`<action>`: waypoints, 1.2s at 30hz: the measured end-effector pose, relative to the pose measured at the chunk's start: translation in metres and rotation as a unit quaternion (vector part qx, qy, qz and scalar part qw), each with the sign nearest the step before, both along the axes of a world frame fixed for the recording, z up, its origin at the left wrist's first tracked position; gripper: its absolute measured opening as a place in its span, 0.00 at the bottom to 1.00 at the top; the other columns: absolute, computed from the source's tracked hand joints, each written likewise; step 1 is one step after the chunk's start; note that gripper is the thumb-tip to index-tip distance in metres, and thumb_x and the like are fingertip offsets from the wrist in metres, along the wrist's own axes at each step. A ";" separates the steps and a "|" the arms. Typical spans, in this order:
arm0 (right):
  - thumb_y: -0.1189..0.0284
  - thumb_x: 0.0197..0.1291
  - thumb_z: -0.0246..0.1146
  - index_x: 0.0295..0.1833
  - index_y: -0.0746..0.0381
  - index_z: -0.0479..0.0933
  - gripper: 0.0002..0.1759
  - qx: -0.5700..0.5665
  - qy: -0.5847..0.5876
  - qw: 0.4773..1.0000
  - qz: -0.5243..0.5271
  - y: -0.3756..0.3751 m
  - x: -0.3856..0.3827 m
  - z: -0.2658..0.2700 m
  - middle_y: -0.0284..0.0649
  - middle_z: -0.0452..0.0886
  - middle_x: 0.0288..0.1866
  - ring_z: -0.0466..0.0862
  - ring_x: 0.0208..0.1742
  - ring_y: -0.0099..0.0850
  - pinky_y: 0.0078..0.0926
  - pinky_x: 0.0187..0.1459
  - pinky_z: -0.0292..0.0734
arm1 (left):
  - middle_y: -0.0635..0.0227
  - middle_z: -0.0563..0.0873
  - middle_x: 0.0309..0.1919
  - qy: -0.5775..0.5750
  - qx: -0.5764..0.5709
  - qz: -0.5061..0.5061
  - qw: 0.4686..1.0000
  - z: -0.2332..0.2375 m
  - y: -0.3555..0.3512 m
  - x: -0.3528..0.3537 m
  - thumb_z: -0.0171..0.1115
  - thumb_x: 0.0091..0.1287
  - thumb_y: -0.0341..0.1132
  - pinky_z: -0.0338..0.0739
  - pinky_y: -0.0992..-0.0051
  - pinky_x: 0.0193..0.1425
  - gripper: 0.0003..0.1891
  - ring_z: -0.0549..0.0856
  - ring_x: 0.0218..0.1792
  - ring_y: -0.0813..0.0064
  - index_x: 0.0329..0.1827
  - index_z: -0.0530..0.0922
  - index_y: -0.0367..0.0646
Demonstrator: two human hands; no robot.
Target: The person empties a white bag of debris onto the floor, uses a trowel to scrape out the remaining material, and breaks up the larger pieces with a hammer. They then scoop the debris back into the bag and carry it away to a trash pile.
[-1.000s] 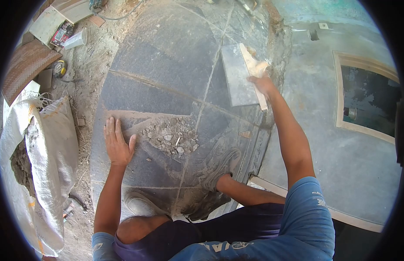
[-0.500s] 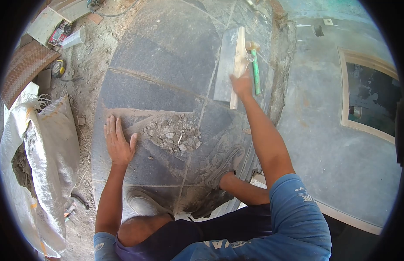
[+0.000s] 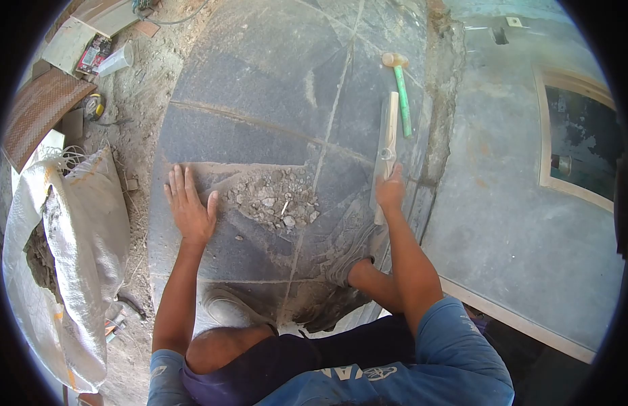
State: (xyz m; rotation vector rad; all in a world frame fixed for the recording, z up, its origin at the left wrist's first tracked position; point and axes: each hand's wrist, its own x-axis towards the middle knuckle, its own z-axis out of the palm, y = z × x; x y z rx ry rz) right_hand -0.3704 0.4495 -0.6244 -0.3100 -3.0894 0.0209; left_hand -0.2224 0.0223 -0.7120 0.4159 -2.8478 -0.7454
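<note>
My left hand (image 3: 191, 208) lies flat on the dark stone slabs (image 3: 226, 137), fingers stretched out, left of a pile of grey rubble and dust (image 3: 272, 196). The pile has a straight upper edge and a small white stick on top. My right hand (image 3: 390, 188) is wrapped round a long plastering trowel (image 3: 391, 122) with a wooden back, right of the pile. The trowel shows nearly edge-on, so most of its flat blade is hidden. Just beyond it lies a mallet (image 3: 401, 88) with a green handle and pale head.
A white woven sack (image 3: 94, 210) stands at the left edge of the slabs. A tape measure (image 3: 93, 107), a plastic cup (image 3: 116, 61) and boards (image 3: 47, 108) lie on the dirt. To the right is a grey wall (image 3: 490, 176) with a framed opening (image 3: 581, 139).
My right hand has drawn the trowel towards me and turned it from nearly flat to edge-on. The mallet is now fully uncovered. My left hand stays flat on the slab.
</note>
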 end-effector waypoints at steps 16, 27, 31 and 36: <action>0.75 0.57 0.60 0.55 0.62 0.68 0.19 -0.085 -0.018 0.982 0.167 -0.148 -0.012 0.026 0.54 0.82 0.34 0.83 0.36 0.54 0.48 0.38 0.76 | 0.46 0.64 0.70 -0.004 0.184 -0.182 0.966 0.008 0.036 0.000 0.42 0.73 0.55 0.49 0.57 0.78 0.37 0.61 0.73 0.50 0.73 0.56 0.32; 0.81 0.53 0.57 0.53 0.59 0.73 0.20 -0.163 -0.062 0.865 0.471 -0.176 0.113 0.032 0.49 0.83 0.49 0.84 0.45 0.49 0.43 0.45 0.80 | 0.48 0.69 0.67 0.264 0.209 0.086 0.938 0.000 -0.022 0.001 0.39 0.74 0.45 0.51 0.54 0.75 0.27 0.63 0.71 0.49 0.67 0.65 0.31; 0.79 0.58 0.60 0.59 0.65 0.68 0.22 -0.315 -0.104 0.943 0.004 -0.117 0.120 0.045 0.45 0.81 0.49 0.83 0.46 0.36 0.34 0.48 0.78 | 0.50 0.71 0.66 0.140 0.189 -0.020 0.972 0.006 -0.040 -0.004 0.38 0.76 0.45 0.49 0.54 0.76 0.26 0.63 0.72 0.50 0.66 0.68 0.35; 0.77 0.60 0.63 0.63 0.67 0.63 0.27 -0.535 -0.093 0.792 -0.278 -0.045 0.197 0.024 0.42 0.76 0.53 0.80 0.46 0.34 0.33 0.48 0.77 | 0.51 0.73 0.65 0.062 0.137 -0.115 0.982 -0.002 -0.019 -0.015 0.37 0.76 0.46 0.49 0.54 0.77 0.26 0.65 0.71 0.51 0.66 0.70 0.37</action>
